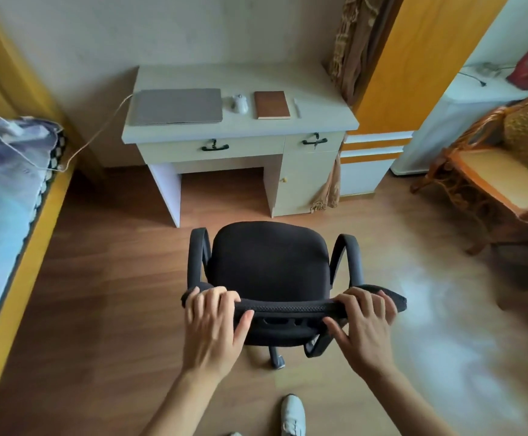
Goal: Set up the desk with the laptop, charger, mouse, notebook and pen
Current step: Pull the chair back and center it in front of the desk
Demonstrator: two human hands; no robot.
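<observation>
On the pale desk [193, 77] a closed grey laptop [177, 106] lies at the left. Its white charger cable [99, 133] runs off the desk's left edge to a white charger brick [15, 129] on the bed. Right of the laptop sit a white mouse [239, 103], a brown notebook [271, 104] and a white pen [297, 107]. A black office chair [270, 262] stands on the floor in front of the desk. My left hand [214, 325] and my right hand [365, 325] both grip the top of its backrest.
A bed [1, 215] with a yellow frame runs along the left. A rattan chair [495, 180] stands at the right, beside an orange door [413, 64] and a curtain [350, 48]. Wooden floor lies between the chair and desk. My white shoe [292, 415] shows at the bottom.
</observation>
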